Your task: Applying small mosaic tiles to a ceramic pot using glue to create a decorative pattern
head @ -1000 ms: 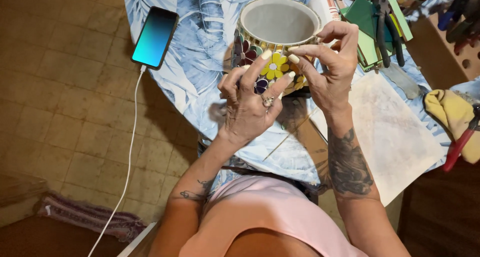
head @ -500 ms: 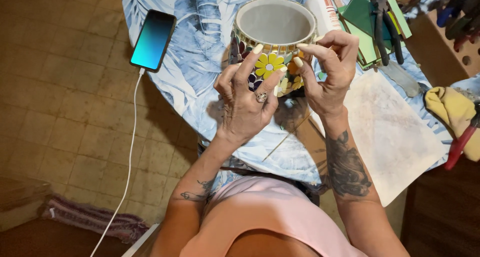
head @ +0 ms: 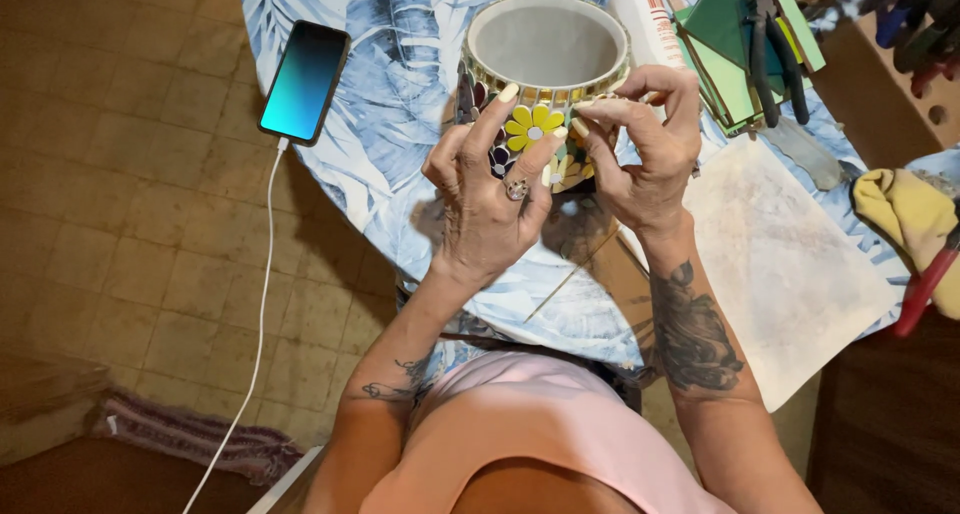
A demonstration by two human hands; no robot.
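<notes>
Round mosaic pot (head: 545, 49) stands upright on the worktop (head: 400, 104), mouth up, axis vertical, at the near middle of the leaf-print cloth. Wall is tiled with glossy flower pieces, one yellow daisy facing the person; the rim carries small pale square tiles; the inside is plain and matt. Left hand (head: 490, 189) rests against the tiled wall, fingers spread apart. Right hand (head: 640, 144) has fingers pinched together at the rim; what they hold cannot be told. A phone (head: 303, 81) lies well to the left.
</notes>
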